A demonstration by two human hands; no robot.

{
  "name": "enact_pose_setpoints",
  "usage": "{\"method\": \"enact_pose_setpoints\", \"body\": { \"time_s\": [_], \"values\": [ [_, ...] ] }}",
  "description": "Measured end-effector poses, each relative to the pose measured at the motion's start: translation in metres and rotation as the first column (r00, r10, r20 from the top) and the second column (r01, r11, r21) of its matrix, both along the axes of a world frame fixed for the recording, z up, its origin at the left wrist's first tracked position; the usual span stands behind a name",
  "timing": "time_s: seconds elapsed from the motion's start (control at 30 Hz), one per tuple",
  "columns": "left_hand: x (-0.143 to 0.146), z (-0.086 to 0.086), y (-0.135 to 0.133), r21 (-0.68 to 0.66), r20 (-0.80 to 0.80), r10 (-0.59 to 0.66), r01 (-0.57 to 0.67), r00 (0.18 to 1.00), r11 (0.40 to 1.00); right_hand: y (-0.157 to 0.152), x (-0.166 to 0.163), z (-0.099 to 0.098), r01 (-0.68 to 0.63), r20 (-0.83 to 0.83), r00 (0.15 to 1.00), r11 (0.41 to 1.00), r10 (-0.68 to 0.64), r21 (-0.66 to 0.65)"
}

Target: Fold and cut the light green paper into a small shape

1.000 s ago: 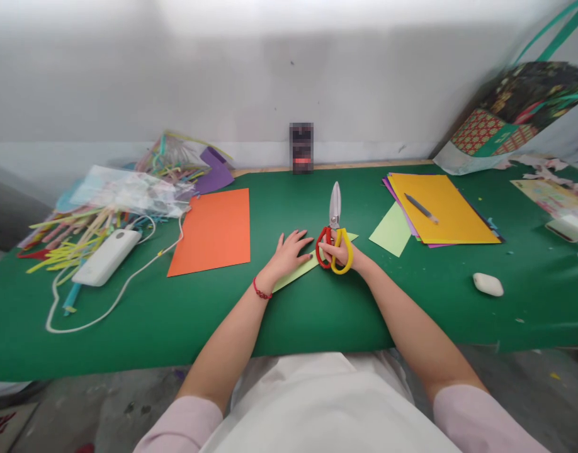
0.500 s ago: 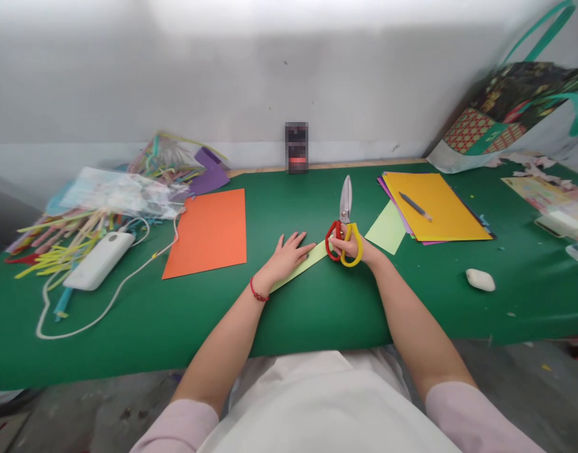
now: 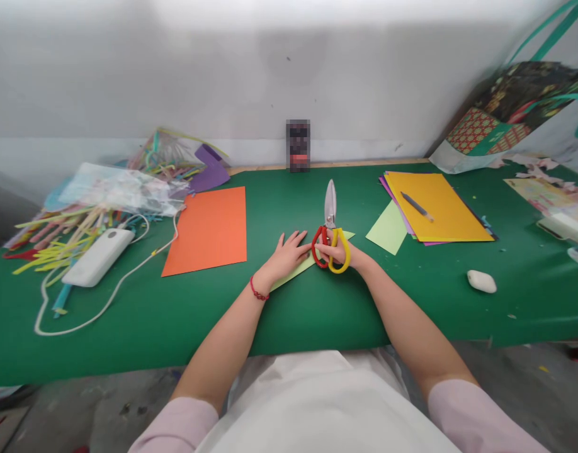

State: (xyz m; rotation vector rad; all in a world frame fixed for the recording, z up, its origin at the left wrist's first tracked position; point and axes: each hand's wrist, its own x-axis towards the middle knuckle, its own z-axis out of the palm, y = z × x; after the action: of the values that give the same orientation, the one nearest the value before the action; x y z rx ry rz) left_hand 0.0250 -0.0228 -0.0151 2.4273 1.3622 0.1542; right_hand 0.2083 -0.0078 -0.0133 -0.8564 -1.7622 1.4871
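Observation:
My left hand (image 3: 289, 253) lies flat with fingers spread on a light green paper strip (image 3: 304, 267) in the middle of the green table (image 3: 317, 308). My right hand (image 3: 339, 253) grips scissors (image 3: 329, 223) with one red and one yellow handle loop. The blades are closed and point away from me. The scissors sit right beside my left fingertips, over the strip's right end.
An orange sheet (image 3: 208, 229) lies to the left. A white power bank (image 3: 99, 257) with cable and a heap of coloured strips (image 3: 76, 233) sit far left. A yellow paper stack with a pencil (image 3: 419, 206), a green scrap (image 3: 388, 228), an eraser (image 3: 481, 280) and a patterned bag (image 3: 510, 113) are right.
My right hand with the scissors swung out to the right and came back left, close to my left fingertips. My left hand stayed on the strip.

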Motion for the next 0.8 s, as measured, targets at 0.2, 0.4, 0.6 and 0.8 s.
{"method": "enact_pose_setpoints", "body": {
  "time_s": [0.2, 0.4, 0.6, 0.8],
  "values": [
    [0.000, 0.001, 0.000, -0.005, -0.017, 0.000, 0.000, 1.000, 1.000, -0.001, 0.007, 0.002, -0.008, 0.033, 0.999, 1.000, 0.009, -0.017],
    [-0.001, 0.001, 0.000, -0.003, 0.001, -0.001, 0.001, 1.000, 1.000, 0.012, 0.026, 0.004, 0.111, 0.048, 0.993, 0.994, -0.111, 0.016],
    [0.000, 0.006, -0.002, -0.029, -0.010, 0.006, -0.006, 1.000, 1.000, 0.014, 0.050, 0.018, 0.257, 0.094, 0.962, 0.966, -0.257, 0.018],
    [0.003, 0.007, -0.003, -0.026, -0.021, 0.010, -0.011, 1.000, 1.000, 0.010, 0.032, 0.010, 0.239, 0.017, 0.971, 0.969, -0.238, -0.066]
  ]
}}
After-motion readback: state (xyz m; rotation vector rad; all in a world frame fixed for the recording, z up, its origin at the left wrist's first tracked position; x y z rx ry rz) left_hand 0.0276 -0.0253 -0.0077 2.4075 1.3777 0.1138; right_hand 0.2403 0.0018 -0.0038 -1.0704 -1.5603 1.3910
